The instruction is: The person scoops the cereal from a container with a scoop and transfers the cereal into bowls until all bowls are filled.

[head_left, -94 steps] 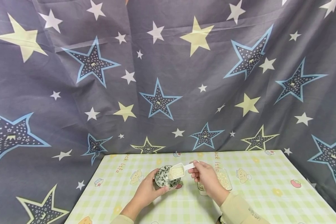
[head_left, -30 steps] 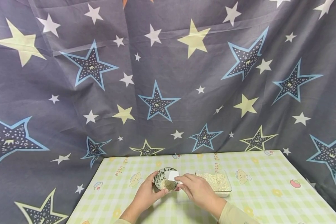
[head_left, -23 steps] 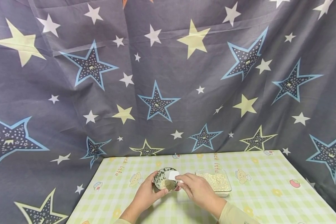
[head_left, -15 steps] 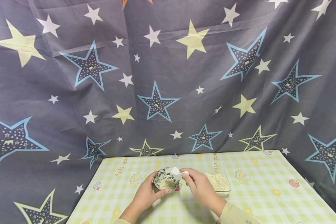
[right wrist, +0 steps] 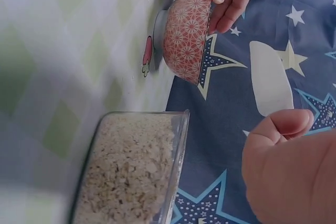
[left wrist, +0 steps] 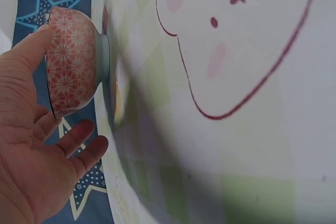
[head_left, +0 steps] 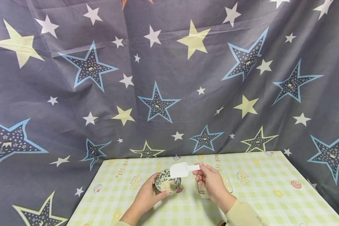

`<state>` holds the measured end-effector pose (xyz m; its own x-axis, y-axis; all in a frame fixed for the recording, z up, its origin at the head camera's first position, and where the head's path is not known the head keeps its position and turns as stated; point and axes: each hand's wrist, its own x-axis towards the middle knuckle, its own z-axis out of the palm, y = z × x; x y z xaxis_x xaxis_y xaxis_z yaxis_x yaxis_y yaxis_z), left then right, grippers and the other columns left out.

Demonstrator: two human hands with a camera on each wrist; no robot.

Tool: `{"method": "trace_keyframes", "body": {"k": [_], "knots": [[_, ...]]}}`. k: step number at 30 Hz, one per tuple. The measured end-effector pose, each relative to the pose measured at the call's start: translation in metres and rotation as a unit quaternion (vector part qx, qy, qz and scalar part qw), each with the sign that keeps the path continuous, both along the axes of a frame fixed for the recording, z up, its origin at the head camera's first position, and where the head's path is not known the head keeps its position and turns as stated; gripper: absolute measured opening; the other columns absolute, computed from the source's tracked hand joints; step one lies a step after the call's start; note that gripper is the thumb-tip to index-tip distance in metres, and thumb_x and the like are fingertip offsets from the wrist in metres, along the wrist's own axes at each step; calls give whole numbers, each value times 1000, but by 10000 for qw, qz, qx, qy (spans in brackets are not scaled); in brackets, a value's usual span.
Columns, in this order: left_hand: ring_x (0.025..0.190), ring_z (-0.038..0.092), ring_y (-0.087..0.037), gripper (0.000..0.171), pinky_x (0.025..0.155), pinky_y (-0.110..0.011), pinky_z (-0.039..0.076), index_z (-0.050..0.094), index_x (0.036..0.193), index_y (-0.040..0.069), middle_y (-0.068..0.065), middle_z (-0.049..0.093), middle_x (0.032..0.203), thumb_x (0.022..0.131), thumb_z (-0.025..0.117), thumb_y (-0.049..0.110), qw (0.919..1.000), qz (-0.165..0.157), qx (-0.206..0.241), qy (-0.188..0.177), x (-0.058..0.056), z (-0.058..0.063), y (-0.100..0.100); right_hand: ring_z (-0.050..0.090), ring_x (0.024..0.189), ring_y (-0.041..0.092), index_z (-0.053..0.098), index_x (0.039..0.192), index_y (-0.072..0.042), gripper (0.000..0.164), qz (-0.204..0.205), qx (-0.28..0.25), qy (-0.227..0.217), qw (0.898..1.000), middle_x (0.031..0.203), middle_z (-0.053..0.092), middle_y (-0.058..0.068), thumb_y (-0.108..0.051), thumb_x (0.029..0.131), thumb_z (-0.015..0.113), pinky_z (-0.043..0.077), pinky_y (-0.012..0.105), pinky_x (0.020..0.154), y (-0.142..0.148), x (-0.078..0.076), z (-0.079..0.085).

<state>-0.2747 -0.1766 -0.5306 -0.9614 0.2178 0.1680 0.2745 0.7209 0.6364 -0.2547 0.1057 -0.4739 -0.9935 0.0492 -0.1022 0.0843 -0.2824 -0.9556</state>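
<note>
My left hand [head_left: 149, 195] holds a small bowl [left wrist: 73, 61] by its rim, thumb on the near side; the bowl stands upright on the table. Its outside is red with white flowers, while the inside has a dark leaf pattern and a small heap of oat flakes [head_left: 167, 185] at the bottom. My right hand [head_left: 213, 183] pinches the handle of a white scoop [head_left: 179, 170], raised above the bowl's far right rim. The scoop looks empty in the head view. Below the right hand sits a clear rectangular container [right wrist: 181, 153] of oats, partly hidden by that hand.
A green-and-white checked cloth [head_left: 271, 188] with cartoon prints covers the table. Behind the table hangs a dark curtain [head_left: 169, 135] with stars.
Oats have gone from the scoop into the bowl. The right hand has turned the scoop back level and lifted it up and right, off the bowl. The left hand has stayed at the bowl.
</note>
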Motion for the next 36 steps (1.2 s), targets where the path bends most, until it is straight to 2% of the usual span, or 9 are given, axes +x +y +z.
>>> {"method": "trace_keyframes", "body": {"k": [8, 16, 23, 30, 36], "knots": [[142, 56, -49, 99, 117, -65, 48, 44, 160, 2, -26, 53, 159, 86, 88, 49, 10000, -9, 28, -50, -1, -1, 1, 58, 71, 7, 59, 138, 6, 42, 182, -240, -250, 9992, 89, 72, 1, -25, 115, 43, 52, 16, 59, 8, 1, -4], [134, 63, -46, 98, 113, -63, 52, 44, 159, 1, -27, 56, 155, 85, 90, 47, 10000, -7, 57, 47, -1, -2, 1, 60, 70, 5, 61, 129, 3, 36, 115, -679, -488, 9964, 86, 73, -1, -26, 115, 45, 54, 15, 60, 13, 1, -7], [143, 55, -48, 98, 118, -63, 47, 45, 159, 2, -26, 55, 158, 85, 89, 48, 9999, 5, 60, 80, -1, -4, 1, 61, 70, 4, 60, 125, -1, 31, 55, -929, -568, 9940, 86, 73, -2, -25, 115, 45, 55, 15, 61, 18, 3, -10], [139, 59, -46, 97, 116, -63, 50, 45, 159, 3, -24, 55, 157, 85, 89, 49, 10000, -10, 74, 52, -1, -4, 1, 61, 71, 3, 50, 130, -7, 25, 12, -1081, -636, 9921, 88, 72, -2, -26, 115, 44, 55, 15, 62, 28, 4, -13], [141, 56, -49, 97, 114, -66, 50, 46, 159, 3, -24, 56, 156, 85, 88, 50, 10000, 24, 1, 95, 1, -3, 1, 61, 72, 3, 53, 122, -7, 25, -48, -1061, -646, 9922, 87, 71, -3, -28, 116, 44, 54, 15, 62, 37, 6, -15]]}}
